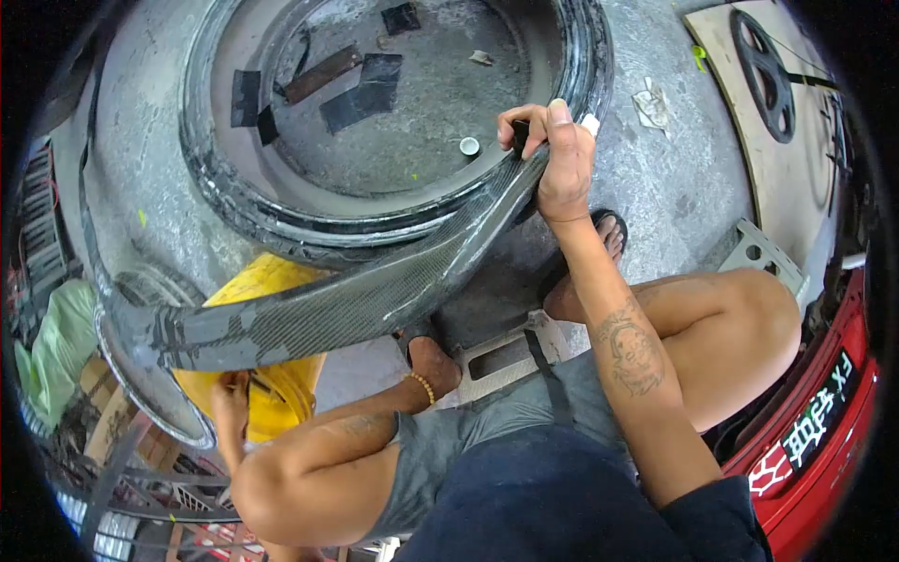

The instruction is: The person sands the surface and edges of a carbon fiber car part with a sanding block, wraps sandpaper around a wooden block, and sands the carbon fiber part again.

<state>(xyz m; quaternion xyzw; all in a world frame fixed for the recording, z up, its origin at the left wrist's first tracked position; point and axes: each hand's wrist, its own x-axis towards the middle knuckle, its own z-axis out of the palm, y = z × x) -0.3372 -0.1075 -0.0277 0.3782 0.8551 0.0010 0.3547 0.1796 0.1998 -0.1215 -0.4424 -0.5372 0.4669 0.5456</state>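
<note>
Right-hand grip: right hand (562, 167) closed on one end of a carbon-fibre panel (346, 318).
Left-hand grip: left hand (228, 412) near the panel's other end, beside yellow plastic (298, 386); cannot tell whether it holds anything.
Panel position: before the knees, beside a large dark-rimmed ring (323, 228).

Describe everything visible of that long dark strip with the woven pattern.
The long, curved strip is dark grey to black, with a weave like carbon fibre, pale scuffs and blotchy patches toward the left. It slants across the view, partly covering a yellow object, narrowing toward the upper right, where the right hand holds it. The left hand shows below it; contact there is unclear.
</note>
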